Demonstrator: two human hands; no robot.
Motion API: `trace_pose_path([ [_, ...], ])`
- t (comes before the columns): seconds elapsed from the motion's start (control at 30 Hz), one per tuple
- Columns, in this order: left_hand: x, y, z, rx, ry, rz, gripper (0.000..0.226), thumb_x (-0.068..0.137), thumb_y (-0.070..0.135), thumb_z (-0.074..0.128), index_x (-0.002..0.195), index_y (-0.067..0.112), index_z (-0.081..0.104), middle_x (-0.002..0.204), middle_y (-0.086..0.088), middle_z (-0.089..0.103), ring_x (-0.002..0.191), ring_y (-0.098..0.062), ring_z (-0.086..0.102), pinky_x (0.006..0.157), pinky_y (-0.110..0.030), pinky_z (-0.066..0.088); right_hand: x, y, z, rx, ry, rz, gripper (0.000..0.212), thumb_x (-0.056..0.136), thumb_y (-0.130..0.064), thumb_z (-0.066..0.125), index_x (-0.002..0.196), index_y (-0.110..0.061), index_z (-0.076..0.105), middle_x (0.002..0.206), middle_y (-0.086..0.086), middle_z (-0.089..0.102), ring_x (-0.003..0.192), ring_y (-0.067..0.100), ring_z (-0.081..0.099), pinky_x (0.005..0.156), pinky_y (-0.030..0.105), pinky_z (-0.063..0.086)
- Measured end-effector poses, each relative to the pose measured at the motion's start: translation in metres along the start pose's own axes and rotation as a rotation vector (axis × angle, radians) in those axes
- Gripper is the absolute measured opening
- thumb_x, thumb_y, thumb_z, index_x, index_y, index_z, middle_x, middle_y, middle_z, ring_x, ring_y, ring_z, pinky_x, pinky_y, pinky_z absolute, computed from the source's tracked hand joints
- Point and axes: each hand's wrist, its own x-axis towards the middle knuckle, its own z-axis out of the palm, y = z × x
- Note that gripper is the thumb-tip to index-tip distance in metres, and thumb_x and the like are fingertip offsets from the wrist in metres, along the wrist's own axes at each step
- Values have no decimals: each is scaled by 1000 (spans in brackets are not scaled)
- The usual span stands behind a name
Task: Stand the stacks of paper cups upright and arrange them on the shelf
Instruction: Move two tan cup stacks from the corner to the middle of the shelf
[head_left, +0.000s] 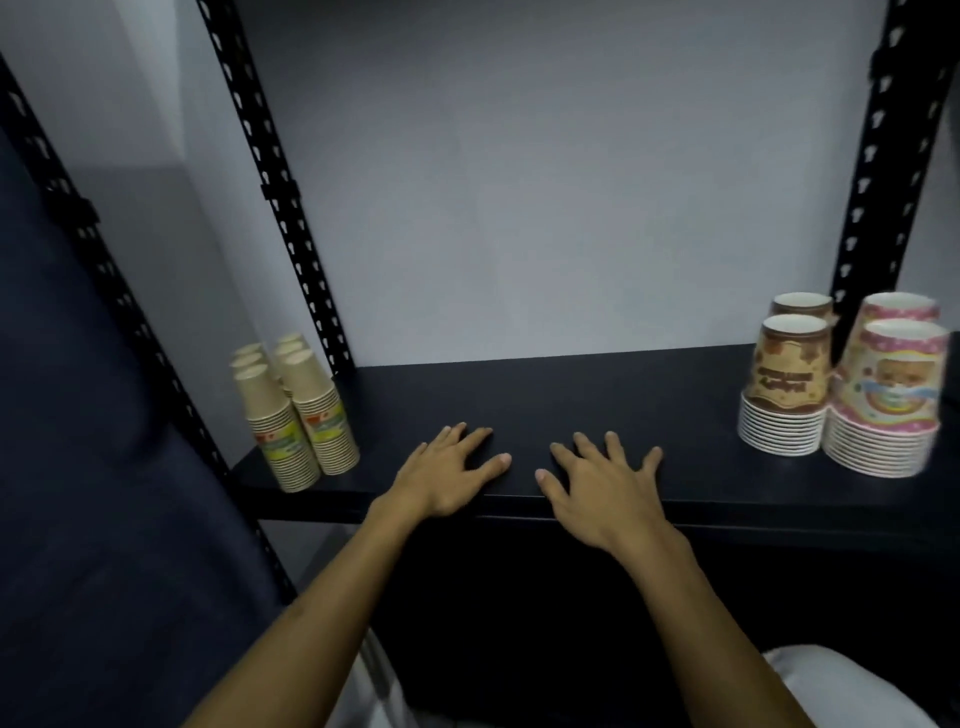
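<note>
Presently on the black shelf (597, 405): item one, a cluster of kraft paper cup stacks (293, 410) with green-and-yellow labels, standing mouth-down at the left end, reaching from the front edge back toward the rear upright; several stacks, packed touching, exact count unclear. Item two, brown-printed cup stacks (787, 384), two visible, one behind the other, standing mouth-down near the right end. Item three, pink-printed cup stacks (888, 395), two visible, just beside the brown ones at the far right end, slightly blurred. All stacks appear upright; none lies on its side in view. Item four, the person's left hand (449, 475) and right hand (597, 488), both laid palm-down at the middle of the front edge, fingers spread and straight, holding nothing, well apart from either cluster. Handling note: nested paper cups are likely light and thin-walled, easily crushed or toppled; a stack is best taken around its lower, rimmed portion, where the layered rims stiffen it, with gentle pressure. The arranging looks finished or nearly so.
</note>
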Motion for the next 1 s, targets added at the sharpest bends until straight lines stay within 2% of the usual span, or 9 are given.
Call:
trace_pose_path([
  [0.1, 12, -7, -6, 3, 1, -35, 79, 90, 81, 27, 158, 41, 23, 169, 3, 14, 156, -17, 10, 125, -44, 10, 26, -8, -3, -1, -112, -21, 65, 101, -63, 19, 160, -35, 16, 170, 0, 5, 155, 37, -5, 109, 79, -5],
  [0.2, 16, -6, 0, 8, 36, -52, 77, 92, 77, 25, 159, 38, 21, 169, 3, 12, 156, -15, 7, 126, -42, 6, 50, -16, -1, -1, -155, -29, 67, 100, -67, 17, 160, -38, 11, 170, -1, -1, 155, 37, -11, 107, 80, -9],
  [0.47, 19, -15, 12, -37, 52, -30, 76, 94, 76, 20, 160, 39, 14, 170, 4, 3, 156, -12, -4, 126, -43, -2, 76, -23, 10, -27, -102, 10, 70, 96, -73, 10, 159, -42, 9, 170, -5, -1, 156, 31, -6, 113, 75, -5],
  [0.7, 22, -20, 17, -74, 88, 18, 77, 94, 75, 21, 160, 35, 18, 170, 2, 5, 156, -14, -2, 126, -44, -2, 69, -26, 6, -16, -79, 45, 70, 95, -74, 16, 158, -43, 16, 170, -11, 5, 157, 24, -2, 117, 70, -3],
  [1.0, 12, -24, 15, -93, 170, 28, 71, 98, 68, 23, 159, 31, 22, 170, 1, 10, 156, -15, 2, 126, -43, 0, 64, -27, 8, 18, -26, 28, 66, 98, -68, 21, 157, -40, 22, 169, -9, 12, 157, 21, 4, 122, 62, 2],
])
